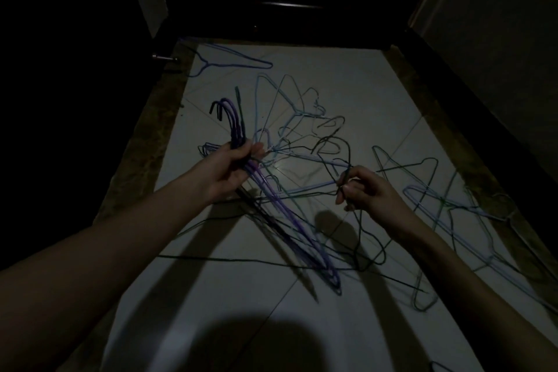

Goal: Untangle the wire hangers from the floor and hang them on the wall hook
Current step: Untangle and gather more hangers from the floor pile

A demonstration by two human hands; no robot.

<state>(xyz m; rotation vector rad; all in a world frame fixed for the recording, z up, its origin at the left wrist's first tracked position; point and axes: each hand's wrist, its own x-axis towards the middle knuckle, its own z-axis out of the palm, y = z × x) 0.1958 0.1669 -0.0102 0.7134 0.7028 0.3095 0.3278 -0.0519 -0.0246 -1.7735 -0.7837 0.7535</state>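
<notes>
My left hand (232,170) grips a bundle of purple and dark wire hangers (232,121) by their necks, hooks pointing up, bodies hanging down toward the floor. My right hand (360,190) pinches a dark wire hanger (367,238) that loops below it. Between and beyond the hands a tangle of pale blue and grey hangers (302,118) lies on the floor. More blue and green hangers (453,214) lie at the right. A single blue hanger (232,60) lies apart at the far left. No wall hook is visible.
The pale tiled floor (362,84) is a narrow strip with a dark mottled border (145,145). Dark walls rise on both sides. A dark door with a metal handle (163,58) stands at the left. My shadow falls at the bottom.
</notes>
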